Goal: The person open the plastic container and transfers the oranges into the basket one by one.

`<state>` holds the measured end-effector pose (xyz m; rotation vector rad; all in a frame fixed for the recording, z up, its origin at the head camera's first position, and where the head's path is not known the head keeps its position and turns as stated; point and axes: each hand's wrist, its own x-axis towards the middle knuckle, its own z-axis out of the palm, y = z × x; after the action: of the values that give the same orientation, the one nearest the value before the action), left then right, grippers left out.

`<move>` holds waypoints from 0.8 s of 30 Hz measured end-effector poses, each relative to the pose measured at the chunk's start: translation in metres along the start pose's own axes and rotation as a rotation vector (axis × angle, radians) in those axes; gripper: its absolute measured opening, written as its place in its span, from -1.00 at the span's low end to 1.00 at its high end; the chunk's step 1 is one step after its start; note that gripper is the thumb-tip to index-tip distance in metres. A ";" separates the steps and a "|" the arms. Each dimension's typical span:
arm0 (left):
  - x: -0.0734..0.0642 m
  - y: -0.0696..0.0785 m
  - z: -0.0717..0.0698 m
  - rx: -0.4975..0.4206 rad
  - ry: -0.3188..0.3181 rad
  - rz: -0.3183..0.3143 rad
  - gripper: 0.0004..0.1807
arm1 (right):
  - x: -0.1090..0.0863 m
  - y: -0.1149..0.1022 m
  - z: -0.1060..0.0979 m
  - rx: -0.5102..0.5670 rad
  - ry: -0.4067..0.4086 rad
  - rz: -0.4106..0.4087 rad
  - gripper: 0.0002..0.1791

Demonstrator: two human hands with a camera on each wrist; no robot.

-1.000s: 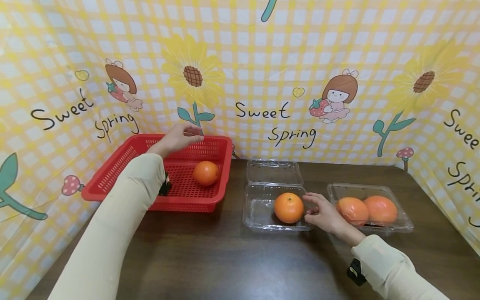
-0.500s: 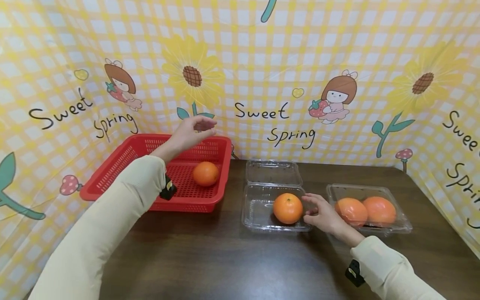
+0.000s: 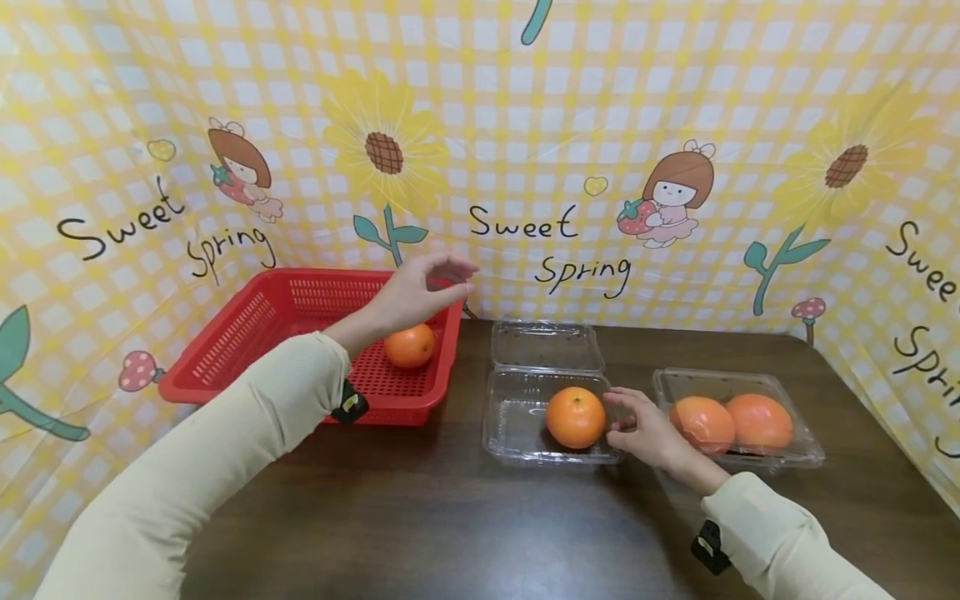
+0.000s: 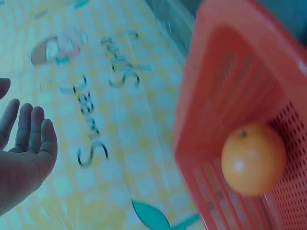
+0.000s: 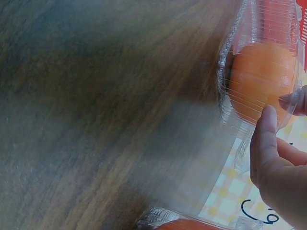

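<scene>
My left hand (image 3: 420,292) is held in the air at the right side of the red basket (image 3: 247,362), its fingers relaxed and holding nothing. In the left wrist view its fingers (image 4: 36,127) stand clear of the basket. An orange (image 3: 409,346) lies in the basket, partly covered by that hand in the head view. My right hand (image 3: 648,433) is at the right side of an unlidded clear plastic box (image 3: 517,425), with thumb and fingertips right at its wall and rim. One orange (image 3: 575,417) sits in the right half of this box.
To the right stands a closed clear box (image 3: 806,454) holding two oranges (image 3: 759,422). The open box's lid (image 3: 547,344) lies folded back behind it. A yellow checked cloth (image 3: 450,83) walls off the back and sides of the brown table (image 3: 450,517).
My left hand has moved right across the top of the basket, rising a little and then lowering. My right hand and the boxes have stayed in place.
</scene>
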<state>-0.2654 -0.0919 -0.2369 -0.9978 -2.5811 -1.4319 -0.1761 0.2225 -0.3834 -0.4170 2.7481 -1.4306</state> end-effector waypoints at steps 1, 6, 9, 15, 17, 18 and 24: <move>-0.001 0.002 0.004 -0.011 -0.014 0.003 -0.67 | 0.000 0.000 0.000 -0.002 0.001 -0.001 -0.43; -0.006 0.006 0.024 -0.048 -0.073 0.033 -0.66 | 0.000 0.000 -0.001 -0.003 0.003 -0.009 -0.43; -0.009 0.007 0.035 -0.059 -0.092 0.039 -0.67 | 0.000 0.000 0.000 -0.005 0.006 -0.015 -0.43; -0.013 0.006 0.050 -0.075 -0.110 0.046 -0.67 | 0.001 0.000 0.001 0.002 0.015 -0.016 -0.42; -0.014 0.006 0.054 -0.073 -0.114 0.042 -0.66 | 0.001 0.000 0.001 0.003 0.018 -0.015 -0.42; -0.015 0.005 0.056 -0.074 -0.116 0.037 -0.66 | 0.001 0.000 0.001 0.006 0.018 -0.015 -0.42; -0.014 0.002 0.068 -0.075 -0.122 0.027 -0.65 | -0.001 0.002 0.001 0.022 0.009 -0.009 -0.42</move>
<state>-0.2343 -0.0459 -0.2793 -1.1603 -2.6023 -1.5179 -0.1756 0.2227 -0.3855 -0.4240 2.7389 -1.4667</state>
